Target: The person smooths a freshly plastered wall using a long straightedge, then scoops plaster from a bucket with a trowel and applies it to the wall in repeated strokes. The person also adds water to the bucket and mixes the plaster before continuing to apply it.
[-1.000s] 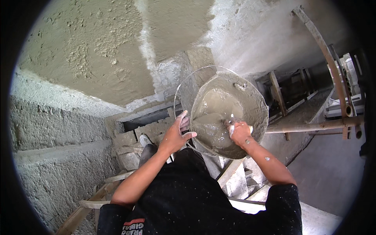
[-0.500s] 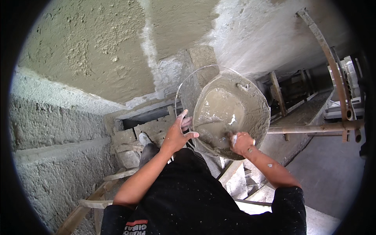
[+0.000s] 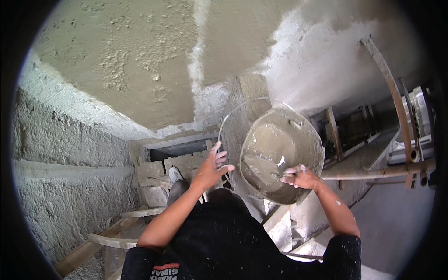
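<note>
A mortar-caked bucket is tilted in front of me, with wet grey mortar inside. Its thin wire handle arcs up over the far left side. My right hand is closed round the grip of a trowel inside the bucket's near side; mortar coats the blade and blurs its outline. Left of the bucket, my left hand has its fingers spread and holds nothing. Its fingertips are close to the wire handle and the bucket's side; whether they touch cannot be made out.
Wet plaster covers the wall ahead, beside a paler patch. A rough wall stands at left. Wooden rungs are low left, boards lie by my foot, and a bamboo pole crosses at right.
My right hand has drawn back slightly to the right with the trowel, and more of the blade shows. The whole view has shifted, so the bucket appears lower and further right.
</note>
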The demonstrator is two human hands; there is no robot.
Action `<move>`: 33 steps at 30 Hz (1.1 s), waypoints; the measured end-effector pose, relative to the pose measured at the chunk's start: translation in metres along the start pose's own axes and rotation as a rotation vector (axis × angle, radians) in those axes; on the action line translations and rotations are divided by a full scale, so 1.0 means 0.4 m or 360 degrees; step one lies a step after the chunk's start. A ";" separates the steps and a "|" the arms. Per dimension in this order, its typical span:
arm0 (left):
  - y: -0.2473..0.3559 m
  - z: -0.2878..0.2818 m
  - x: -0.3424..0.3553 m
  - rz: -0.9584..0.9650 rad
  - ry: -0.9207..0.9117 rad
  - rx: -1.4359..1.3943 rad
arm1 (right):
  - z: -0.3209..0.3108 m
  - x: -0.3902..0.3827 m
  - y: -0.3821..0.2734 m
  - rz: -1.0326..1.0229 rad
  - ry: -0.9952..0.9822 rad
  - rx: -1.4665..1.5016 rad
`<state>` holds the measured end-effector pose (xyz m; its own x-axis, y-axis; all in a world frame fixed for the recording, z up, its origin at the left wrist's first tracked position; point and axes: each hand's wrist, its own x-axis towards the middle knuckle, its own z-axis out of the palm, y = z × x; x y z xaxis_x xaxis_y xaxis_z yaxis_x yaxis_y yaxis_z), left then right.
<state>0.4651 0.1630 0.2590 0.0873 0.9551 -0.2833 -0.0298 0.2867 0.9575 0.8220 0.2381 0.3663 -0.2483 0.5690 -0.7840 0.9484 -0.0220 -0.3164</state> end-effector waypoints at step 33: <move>-0.417 -0.473 -0.589 -0.0461 0.1773 -0.0490 | -0.169 0.266 -1.508 -0.1031 0.0272 -0.0173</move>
<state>0.2611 -0.0957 0.1559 -0.7781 0.3476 -0.5232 -0.4028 0.3631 0.8402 0.2367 0.3674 0.5100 -0.7470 0.5615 -0.3559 0.6352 0.4449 -0.6313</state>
